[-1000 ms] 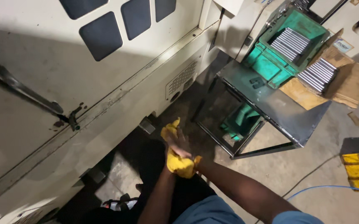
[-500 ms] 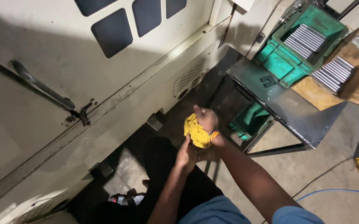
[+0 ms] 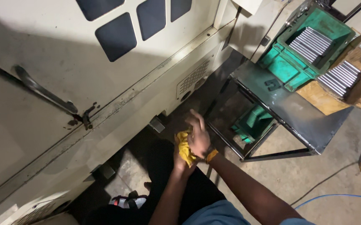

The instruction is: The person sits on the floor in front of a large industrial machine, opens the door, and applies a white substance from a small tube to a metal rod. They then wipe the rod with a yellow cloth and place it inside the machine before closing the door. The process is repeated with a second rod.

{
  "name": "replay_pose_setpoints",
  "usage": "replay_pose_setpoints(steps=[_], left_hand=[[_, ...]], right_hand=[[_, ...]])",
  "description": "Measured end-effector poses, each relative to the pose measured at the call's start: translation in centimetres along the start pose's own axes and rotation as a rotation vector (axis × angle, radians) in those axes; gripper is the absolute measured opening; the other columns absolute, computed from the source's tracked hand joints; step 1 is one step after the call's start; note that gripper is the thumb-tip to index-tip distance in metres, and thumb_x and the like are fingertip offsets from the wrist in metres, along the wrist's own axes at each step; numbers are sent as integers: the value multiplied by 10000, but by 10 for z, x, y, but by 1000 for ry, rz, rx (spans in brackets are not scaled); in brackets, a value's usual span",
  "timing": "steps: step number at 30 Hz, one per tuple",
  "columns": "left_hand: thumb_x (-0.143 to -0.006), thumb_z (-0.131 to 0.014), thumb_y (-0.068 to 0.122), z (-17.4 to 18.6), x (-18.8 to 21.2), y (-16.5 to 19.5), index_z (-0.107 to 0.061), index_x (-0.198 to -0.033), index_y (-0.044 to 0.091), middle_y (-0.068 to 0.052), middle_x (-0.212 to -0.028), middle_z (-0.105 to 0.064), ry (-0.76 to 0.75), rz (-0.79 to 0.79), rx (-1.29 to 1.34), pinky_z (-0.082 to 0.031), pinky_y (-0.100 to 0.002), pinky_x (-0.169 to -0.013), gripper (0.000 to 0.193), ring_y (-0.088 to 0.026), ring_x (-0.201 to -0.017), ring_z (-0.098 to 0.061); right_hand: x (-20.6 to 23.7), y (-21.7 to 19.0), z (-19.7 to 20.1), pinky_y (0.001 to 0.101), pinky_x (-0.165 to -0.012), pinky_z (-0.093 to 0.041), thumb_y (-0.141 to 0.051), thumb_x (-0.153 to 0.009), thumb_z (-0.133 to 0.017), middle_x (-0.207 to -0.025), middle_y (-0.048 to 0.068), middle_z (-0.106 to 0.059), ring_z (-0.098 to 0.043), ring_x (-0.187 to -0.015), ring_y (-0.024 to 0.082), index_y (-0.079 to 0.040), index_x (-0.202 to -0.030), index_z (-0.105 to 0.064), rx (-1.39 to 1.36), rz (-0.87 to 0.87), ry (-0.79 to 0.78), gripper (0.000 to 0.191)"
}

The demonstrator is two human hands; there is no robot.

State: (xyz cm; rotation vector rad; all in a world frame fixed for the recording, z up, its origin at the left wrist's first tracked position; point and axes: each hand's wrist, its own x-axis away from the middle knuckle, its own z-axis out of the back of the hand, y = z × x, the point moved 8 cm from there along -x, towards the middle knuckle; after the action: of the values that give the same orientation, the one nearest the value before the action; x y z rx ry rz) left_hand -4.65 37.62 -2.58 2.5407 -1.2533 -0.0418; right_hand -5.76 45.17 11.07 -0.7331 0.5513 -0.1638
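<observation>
Underfoot, stained concrete floor (image 3: 309, 179), workshop.

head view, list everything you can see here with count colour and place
crumpled yellow cloth: one, yellow, pressed between the two hands at centre
large cream metal machine cabinet: one, off-white with dark square windows, fills the left and top
long metal door handle: one, grey, on the cabinet at left
dark steel table: one, grey, right of centre
green plastic crate: one, green, on the table's far end, holding silver metal rods
second stack of rods: silver, on brown cardboard at right
blue cable: one, on the concrete floor at lower right
left hand: under the cloth
right hand: on top of the cloth
</observation>
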Motion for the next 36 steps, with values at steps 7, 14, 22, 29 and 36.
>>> replay_pose_setpoints(steps=[7,14,22,29,36], left_hand=[[-1084,-496,478,31,-8,11,-440,-1496,49,-146,-1426,-565,-23,-257,-63,-526,-414,-1019,597,-281,-1264,-594],[-1095,-481,511,-28,2,22,-522,-1378,-37,-143,-1080,-688,-393,-173,182,-584,-389,-875,619,-259,-973,-693],[-1090,-487,423,28,-12,-12,-626,-1086,18,-100,-888,-697,89,23,94,-560,-369,-680,428,-222,-754,-677],[-1043,-484,447,29,-10,-6,-562,-1371,63,-79,-1169,-672,199,-14,-9,-563,-347,-873,511,-207,-1039,-658],[-1038,-488,390,13,-14,10,-447,-1474,49,-111,-1446,-550,-112,-136,117,-452,-386,-1116,556,-239,-1320,-558]], right_hand=[[33,-58,9,546,-1113,-442,-23,-853,-717,-1661,269,-285,-377,-1498,478,159,-1492,-305,-268,392,-58,781],[40,44,-1,387,-711,-641,-393,-859,-637,-960,136,-779,-738,-798,265,-69,-1031,-746,-577,-865,-564,383],[55,85,-65,324,-365,-421,-599,-1043,-509,-484,12,-545,-513,-409,164,-178,-619,-556,-779,-1142,-590,599],[-10,55,-39,494,-713,-529,-403,-909,-667,-923,142,-711,-686,-897,362,-127,-964,-781,534,-166,-162,303],[52,21,-67,544,-1015,-403,-418,-934,-573,-1436,130,-493,-472,-1348,366,-156,-1381,-533,768,171,-225,520]])
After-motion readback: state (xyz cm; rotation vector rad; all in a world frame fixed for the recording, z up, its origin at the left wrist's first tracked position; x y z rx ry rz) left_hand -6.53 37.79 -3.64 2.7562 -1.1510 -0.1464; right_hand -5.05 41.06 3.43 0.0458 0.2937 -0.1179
